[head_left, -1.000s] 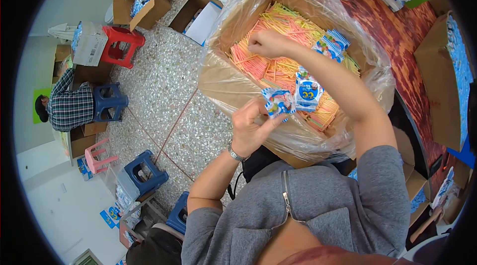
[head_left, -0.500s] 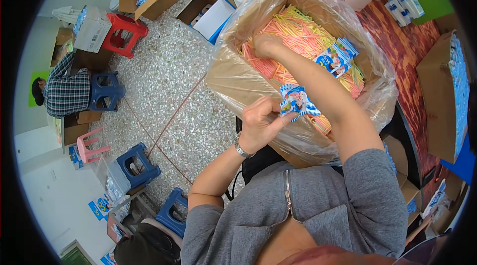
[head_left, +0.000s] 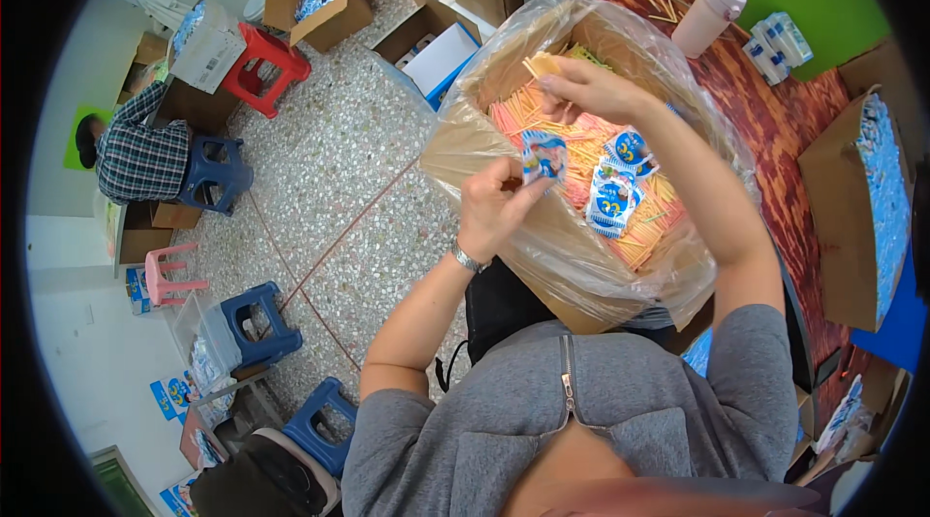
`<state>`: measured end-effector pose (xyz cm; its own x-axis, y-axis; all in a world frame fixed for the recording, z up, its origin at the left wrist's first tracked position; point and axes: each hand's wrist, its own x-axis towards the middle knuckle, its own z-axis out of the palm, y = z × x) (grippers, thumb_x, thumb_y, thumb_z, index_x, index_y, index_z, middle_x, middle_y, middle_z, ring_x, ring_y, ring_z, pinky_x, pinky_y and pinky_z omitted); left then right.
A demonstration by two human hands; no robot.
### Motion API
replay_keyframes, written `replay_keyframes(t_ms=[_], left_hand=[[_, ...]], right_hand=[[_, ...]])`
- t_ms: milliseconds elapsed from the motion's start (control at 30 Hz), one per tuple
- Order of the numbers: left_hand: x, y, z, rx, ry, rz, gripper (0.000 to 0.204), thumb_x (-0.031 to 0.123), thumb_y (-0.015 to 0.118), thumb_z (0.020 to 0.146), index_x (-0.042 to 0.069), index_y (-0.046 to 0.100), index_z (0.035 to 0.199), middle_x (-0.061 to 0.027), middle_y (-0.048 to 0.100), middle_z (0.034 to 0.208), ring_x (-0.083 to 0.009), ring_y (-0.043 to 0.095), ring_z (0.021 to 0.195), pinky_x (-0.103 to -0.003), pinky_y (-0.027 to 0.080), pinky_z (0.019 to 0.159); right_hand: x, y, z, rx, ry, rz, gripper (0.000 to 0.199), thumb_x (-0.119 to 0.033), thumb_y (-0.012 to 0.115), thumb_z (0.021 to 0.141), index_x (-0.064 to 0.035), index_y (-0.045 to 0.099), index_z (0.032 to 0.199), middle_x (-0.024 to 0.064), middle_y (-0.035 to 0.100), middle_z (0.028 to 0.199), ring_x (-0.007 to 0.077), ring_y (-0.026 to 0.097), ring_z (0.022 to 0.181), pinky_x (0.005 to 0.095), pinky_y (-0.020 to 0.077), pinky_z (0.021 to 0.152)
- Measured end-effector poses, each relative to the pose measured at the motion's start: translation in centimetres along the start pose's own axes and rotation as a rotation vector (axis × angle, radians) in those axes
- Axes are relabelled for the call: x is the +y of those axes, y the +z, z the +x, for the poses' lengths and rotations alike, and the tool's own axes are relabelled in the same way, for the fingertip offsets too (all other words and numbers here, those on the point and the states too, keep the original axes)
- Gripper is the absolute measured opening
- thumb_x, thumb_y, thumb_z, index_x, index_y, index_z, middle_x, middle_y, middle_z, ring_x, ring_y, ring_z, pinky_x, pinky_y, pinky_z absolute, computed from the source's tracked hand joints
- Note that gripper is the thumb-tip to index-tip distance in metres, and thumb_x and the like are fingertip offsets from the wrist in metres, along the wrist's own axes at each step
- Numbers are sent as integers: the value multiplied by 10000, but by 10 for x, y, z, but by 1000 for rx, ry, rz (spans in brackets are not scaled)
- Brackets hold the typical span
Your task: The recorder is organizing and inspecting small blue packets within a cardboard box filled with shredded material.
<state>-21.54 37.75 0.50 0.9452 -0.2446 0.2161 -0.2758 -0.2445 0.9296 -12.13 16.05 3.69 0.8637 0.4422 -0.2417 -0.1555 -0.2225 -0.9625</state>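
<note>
A carton lined with clear plastic [head_left: 484, 180] stands in front of me, holding a heap of thin pink, orange and yellow sticks [head_left: 578, 160]. Pinched in the fingers of my left hand [head_left: 489, 211], over the carton's near left side, is a small blue and white packet [head_left: 544, 156]. My right hand [head_left: 599, 94] is raised over the far part of the heap and grips a small bundle of pale yellow sticks [head_left: 541, 64]. Below my right forearm, several blue and white packets [head_left: 612, 199] lie on the heap.
A red-brown patterned table [head_left: 790, 144] on the right bears a pink bottle [head_left: 709, 17] and clear plastic containers [head_left: 778, 47]. A carton of blue packets [head_left: 841, 217] stands at its right. Stools [head_left: 257, 323] and open cartons [head_left: 334, 18] stand on the left floor, where a person [head_left: 145, 154] sits.
My right hand has risen out of the heap with a bundle of sticks in it. The left hand still holds its packet, now slightly further left and higher. The view has shifted a little.
</note>
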Motion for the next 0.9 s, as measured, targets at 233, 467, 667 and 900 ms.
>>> replay_keyframes(t_ms=[233,467,667,900], left_hand=[[7,3,21,58,156,210,280,180,809,723,20,581,756,-122,619,659,-253,605,563,-346,464,521],[10,10,22,62,279,192,198,122,768,761,13,610,810,-123,619,708,-213,618,619,-325,462,551],[23,10,21,-45,-47,-455,117,74,724,816,-4,639,836,-19,643,741,-54,572,659,-245,476,579],[10,7,20,-77,-15,-301,137,65,735,812,0,627,865,-24,654,805,-42,584,707,-204,491,600]], right_hand=[[-88,-6,-86,-28,-180,-537,213,-234,498,990,-35,452,930,58,565,738,149,595,678,295,483,590],[-95,7,-99,36,-392,-1040,184,-167,528,943,-7,439,941,171,585,712,341,620,700,414,477,627],[-98,12,-109,80,-265,-760,171,-172,514,959,-15,445,956,136,575,689,278,618,665,381,469,597],[-94,16,-119,74,-251,-617,162,-166,515,966,-17,476,1019,93,576,722,170,582,639,326,463,592]])
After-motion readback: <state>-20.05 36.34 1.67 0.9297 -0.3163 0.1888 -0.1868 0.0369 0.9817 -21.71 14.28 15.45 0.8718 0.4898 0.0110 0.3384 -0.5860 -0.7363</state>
